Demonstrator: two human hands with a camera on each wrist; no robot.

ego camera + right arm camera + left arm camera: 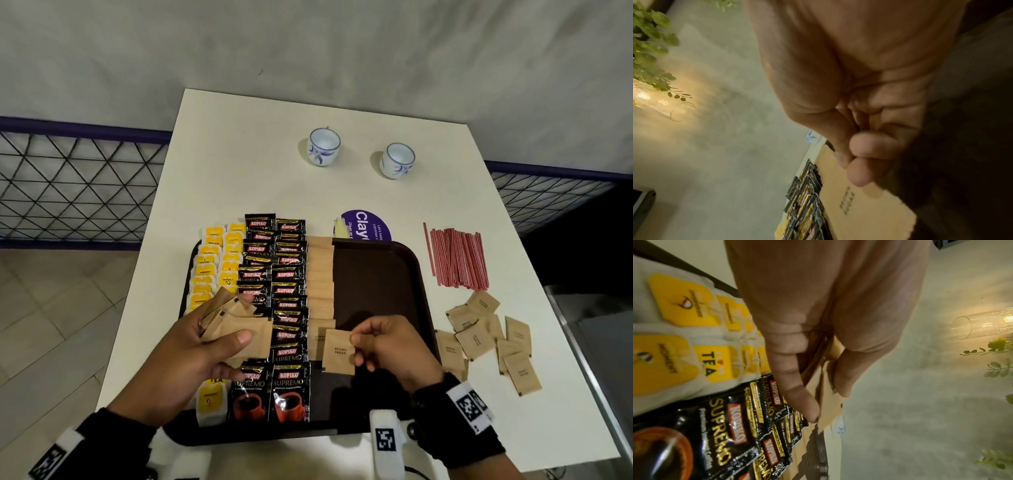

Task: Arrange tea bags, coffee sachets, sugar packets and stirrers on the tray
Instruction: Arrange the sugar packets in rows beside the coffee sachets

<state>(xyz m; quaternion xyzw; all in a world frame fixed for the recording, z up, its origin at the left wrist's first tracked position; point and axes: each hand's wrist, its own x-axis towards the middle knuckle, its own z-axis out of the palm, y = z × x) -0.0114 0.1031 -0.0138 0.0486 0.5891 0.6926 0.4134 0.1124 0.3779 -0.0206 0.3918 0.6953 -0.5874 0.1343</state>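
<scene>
A dark brown tray (pixel 383 274) holds columns of yellow tea bags (pixel 212 270), black coffee sachets (pixel 274 294) and brown sugar packets (pixel 320 281). My left hand (pixel 205 339) grips a fanned stack of sugar packets (pixel 236 322) above the tray's left side; the wrist view shows that stack (pixel 826 395) between thumb and fingers. My right hand (pixel 380 342) pinches a single sugar packet (pixel 337 351) by its right edge, low over the near end of the sugar column. That packet (pixel 863 204) fills the lower right wrist view. Red stirrers (pixel 457 255) lie on the table, right of the tray.
Loose sugar packets (pixel 493 339) are scattered on the white table (pixel 239 164) right of the tray. Two white cups (pixel 323 145) (pixel 397 159) stand at the back. A purple sticker (pixel 366 226) sits behind the tray. A mesh railing (pixel 78 188) runs beyond the left edge.
</scene>
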